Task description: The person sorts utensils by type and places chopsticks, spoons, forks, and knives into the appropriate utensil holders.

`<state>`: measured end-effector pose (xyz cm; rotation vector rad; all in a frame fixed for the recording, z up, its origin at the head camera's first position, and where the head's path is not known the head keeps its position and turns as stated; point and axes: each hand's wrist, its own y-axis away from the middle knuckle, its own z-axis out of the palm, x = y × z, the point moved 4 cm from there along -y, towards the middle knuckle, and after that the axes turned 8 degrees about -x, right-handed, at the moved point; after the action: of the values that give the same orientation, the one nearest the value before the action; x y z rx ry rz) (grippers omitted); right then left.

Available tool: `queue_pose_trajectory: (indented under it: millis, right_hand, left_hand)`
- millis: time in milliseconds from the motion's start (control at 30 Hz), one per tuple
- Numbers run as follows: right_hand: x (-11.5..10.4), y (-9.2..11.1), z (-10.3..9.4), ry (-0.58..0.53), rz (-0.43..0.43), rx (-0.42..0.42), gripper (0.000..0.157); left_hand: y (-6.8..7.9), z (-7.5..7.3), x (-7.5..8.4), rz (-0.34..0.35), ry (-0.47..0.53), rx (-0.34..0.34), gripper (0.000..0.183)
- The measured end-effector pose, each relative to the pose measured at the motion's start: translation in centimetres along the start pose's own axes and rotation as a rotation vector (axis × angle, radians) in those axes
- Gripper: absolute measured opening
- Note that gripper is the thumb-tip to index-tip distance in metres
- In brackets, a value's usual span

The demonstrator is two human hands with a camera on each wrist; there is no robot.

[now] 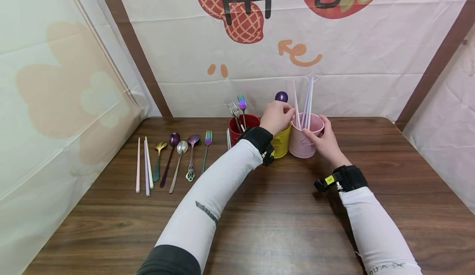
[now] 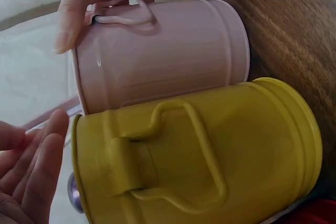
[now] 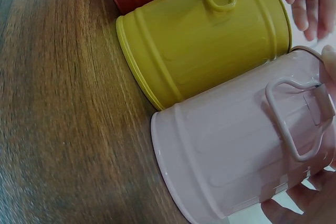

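My right hand [image 1: 326, 141] grips the pink pail [image 1: 301, 147] at its rim, thumb at the front and fingers round the far side. Several pale chopsticks [image 1: 309, 102] stand in that pail, one leaning left. Over the yellow pail [image 2: 252, 145] is my left hand [image 1: 276, 117], its fingers fairly straight in the right wrist view and close beside the leaning pink chopstick [image 1: 296, 102]. No grip on it is visible. Behind the left hand, a purple spoon [image 1: 281, 97] rises from the yellow pail.
A red pail [image 1: 252, 121], partly behind the left forearm, holds several forks [image 1: 234, 109]. White chopsticks [image 1: 228, 139] show beside it. On the table's left lie loose chopsticks [image 1: 138, 165], several spoons [image 1: 182, 148] and a rainbow fork [image 1: 208, 139]. A printed cloth [image 1: 178, 52] hangs behind.
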<state>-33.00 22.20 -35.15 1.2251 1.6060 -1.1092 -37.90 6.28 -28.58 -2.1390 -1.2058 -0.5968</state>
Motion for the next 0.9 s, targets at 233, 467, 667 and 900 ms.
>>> queue_pose_trajectory:
  millis: [233, 467, 667, 900]
  right_hand:
    - [2.3, -1.3, -0.2, 0.025, -0.031, 0.018, 0.079]
    - [2.3, -1.4, 0.1, 0.015, -0.018, 0.003, 0.079]
    - [0.6, -0.5, 0.3, 0.009, 0.001, -0.005, 0.078]
    - [-1.2, 0.7, 0.6, 0.025, -0.007, 0.010, 0.075]
  left_hand:
    - [0.5, -0.4, 0.1, -0.054, 0.031, -0.087, 0.026]
    - [2.3, -3.1, 0.2, 0.016, 0.023, -0.051, 0.025]
    - [4.8, -6.2, -0.6, 0.067, 0.060, -0.024, 0.022]
    - [8.4, -9.7, -3.2, 0.058, 0.127, -0.004, 0.020]
